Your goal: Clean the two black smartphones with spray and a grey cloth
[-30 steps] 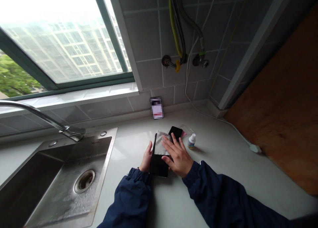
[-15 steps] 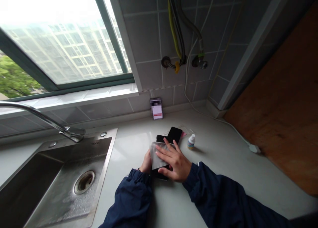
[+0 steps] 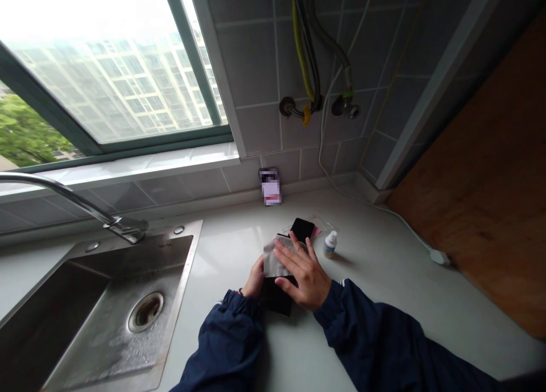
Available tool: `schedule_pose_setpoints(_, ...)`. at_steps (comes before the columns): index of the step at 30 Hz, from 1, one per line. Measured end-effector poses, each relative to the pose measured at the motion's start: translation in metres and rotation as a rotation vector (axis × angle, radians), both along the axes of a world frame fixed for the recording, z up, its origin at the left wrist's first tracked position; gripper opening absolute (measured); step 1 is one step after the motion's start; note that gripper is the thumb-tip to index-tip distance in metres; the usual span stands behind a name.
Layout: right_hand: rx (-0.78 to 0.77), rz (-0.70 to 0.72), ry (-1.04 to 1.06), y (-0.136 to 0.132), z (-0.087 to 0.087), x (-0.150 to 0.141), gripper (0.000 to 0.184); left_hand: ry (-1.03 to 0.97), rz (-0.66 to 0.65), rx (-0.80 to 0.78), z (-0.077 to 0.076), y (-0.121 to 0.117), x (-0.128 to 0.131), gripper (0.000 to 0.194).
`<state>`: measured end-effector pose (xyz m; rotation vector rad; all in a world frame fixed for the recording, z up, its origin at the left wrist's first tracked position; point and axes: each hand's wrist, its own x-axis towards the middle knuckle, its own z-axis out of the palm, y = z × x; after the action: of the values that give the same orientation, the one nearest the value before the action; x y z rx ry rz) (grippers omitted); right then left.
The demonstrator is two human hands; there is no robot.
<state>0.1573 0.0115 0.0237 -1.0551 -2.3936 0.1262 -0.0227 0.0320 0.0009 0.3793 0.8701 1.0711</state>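
- Here we are at the pale countertop [image 3: 230, 346], and our eyes go straight to the flat black device [image 3: 278, 298], between the two hands, to the right of the sink [image 3: 193, 255].
- On our left, the left hand [image 3: 255, 278] has the device by its left edge, closed against the side; the fingers underneath are hidden from us.
- Across to the right hand [image 3: 305, 273]: it lies palm down, fingers fanned apart, pressing a grey cloth [image 3: 275, 257] flat onto the device. We see no pinch there, just spread fingers on fabric.
- The cloth covers the upper part of the device, and we get a bare black strip below its jagged lower edge.
- Just beyond the fingertips, we spot a second black device [image 3: 302, 228], lying on the counter with something pink [image 3: 317, 231] peeping out beside it.
- Right of that stands a small bottle [image 3: 330, 246], upright, white cap on top, near the right hand but not touching it.
- Further back, we have a pixelated rectangular item [image 3: 271, 188] standing by the tiled wall [image 3: 251, 50]; we cannot make out what it is.
- And over the sink, we find the curved faucet [image 3: 72, 196].
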Motion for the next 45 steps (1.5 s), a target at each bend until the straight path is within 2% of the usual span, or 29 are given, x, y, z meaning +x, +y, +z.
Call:
schedule_pose_setpoints(4, -0.009, 0.058, -0.029, -0.003, 0.004, -0.001, 0.069, 0.061, 0.083, 0.045, 0.011, -0.002, 0.006, 0.019)
schedule_pose_setpoints(8, 0.013, -0.006, -0.051, -0.001, 0.000, -0.001, 0.075, 0.079, 0.049, 0.080, 0.018, -0.005, 0.010, 0.024)
schedule_pose_setpoints(13, 0.033, -0.111, -0.067, 0.002, -0.008, -0.002, 0.074, 0.040, -0.055, 0.141, 0.009, -0.004, 0.010, 0.029)
schedule_pose_setpoints(16, 0.034, -0.130, -0.068, 0.002, -0.010, -0.002, 0.075, -0.022, -0.146, 0.144, 0.001, -0.005, 0.009, 0.038)
schedule_pose_setpoints(18, 0.035, -0.128, -0.052, 0.002, -0.010, -0.002, 0.076, -0.042, -0.156, 0.163, 0.000, -0.006, 0.008, 0.042)
schedule_pose_setpoints(21, 0.055, -0.078, -0.004, 0.000, -0.009, -0.003, 0.074, -0.043, -0.157, 0.159, 0.005, -0.008, 0.009, 0.044)
schedule_pose_setpoints(25, 0.087, 0.087, 0.010, -0.002, -0.008, -0.004, 0.064, 0.009, -0.139, 0.100, 0.019, -0.010, 0.011, 0.041)
schedule_pose_setpoints(27, 0.068, 0.111, 0.000, -0.002, -0.009, -0.004, 0.063, 0.019, -0.134, 0.091, 0.023, -0.009, 0.011, 0.040)
schedule_pose_setpoints(34, 0.047, 0.014, 0.005, 0.002, -0.012, -0.003, 0.071, -0.056, -0.226, 0.021, 0.011, -0.005, 0.013, 0.056)
schedule_pose_setpoints(39, 0.051, -0.012, 0.007, 0.002, -0.011, -0.003, 0.069, -0.078, -0.220, 0.030, 0.002, -0.005, 0.012, 0.058)
schedule_pose_setpoints(45, 0.042, 0.037, -0.007, -0.002, -0.008, -0.004, 0.069, -0.055, -0.280, 0.038, 0.005, -0.006, 0.010, 0.065)
